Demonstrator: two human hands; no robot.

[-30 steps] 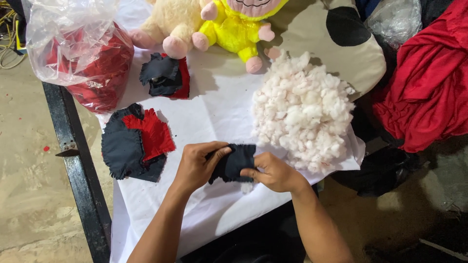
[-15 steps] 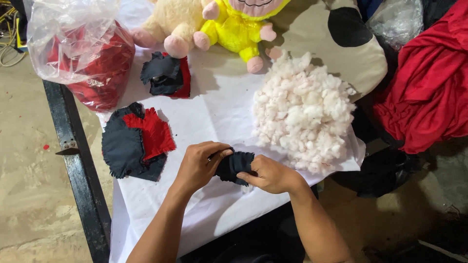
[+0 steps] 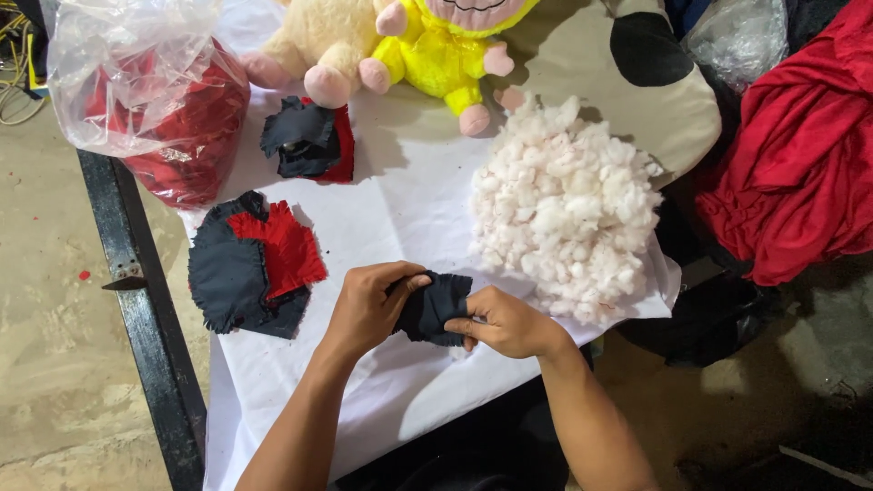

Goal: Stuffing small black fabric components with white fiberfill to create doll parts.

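Your left hand (image 3: 368, 307) and right hand (image 3: 505, 323) both pinch one dark cloth piece (image 3: 435, 307) just above the white sheet (image 3: 400, 209) near its front edge. Stuffing (image 3: 564, 209) lies just right. Dark-and-red patches (image 3: 250, 264) lie left. Farther back: plush toys (image 3: 391, 45), plastic bag (image 3: 145, 91). A black rail (image 3: 145, 309) borders the concrete floor (image 3: 45, 345).

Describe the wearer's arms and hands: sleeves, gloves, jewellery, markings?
Both forearms are bare up to the frame edge, no sleeves in view. The left hand and right hand wear no gloves. No rings, watch, bands or markings visible. Short fingernails, as far as they show.
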